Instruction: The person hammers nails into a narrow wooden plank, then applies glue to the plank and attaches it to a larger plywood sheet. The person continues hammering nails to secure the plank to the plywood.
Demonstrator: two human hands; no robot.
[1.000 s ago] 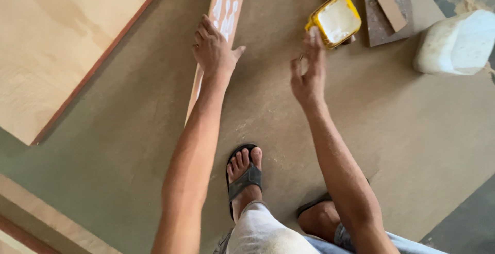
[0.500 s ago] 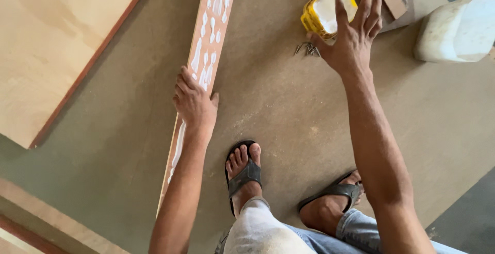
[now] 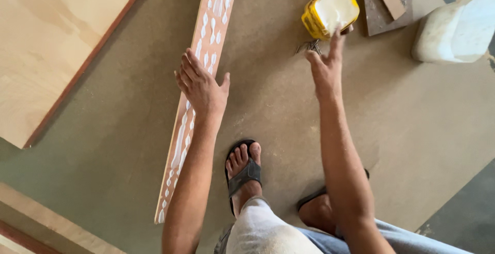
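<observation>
A long narrow wooden strip [image 3: 181, 145] lies on the brown board floor, dabbed with white glue along its length. My left hand [image 3: 201, 86] hovers flat over its middle, fingers spread, holding nothing. My right hand [image 3: 325, 63] reaches forward with the fingers extended, its fingertips just short of a yellow tub [image 3: 330, 9] of white glue. Whether the fingertips touch the tub I cannot tell.
A large plywood sheet [image 3: 46, 42] with a reddish edge lies at the left. A dark board [image 3: 379, 6] with a small wooden block sits behind the tub, a white sack [image 3: 454, 29] at the right. My sandalled feet [image 3: 245, 171] stand below.
My left hand has moved further along the strip and lifted open. My right hand has drawn back and lowered from over the yellow tub to just in front of it.
</observation>
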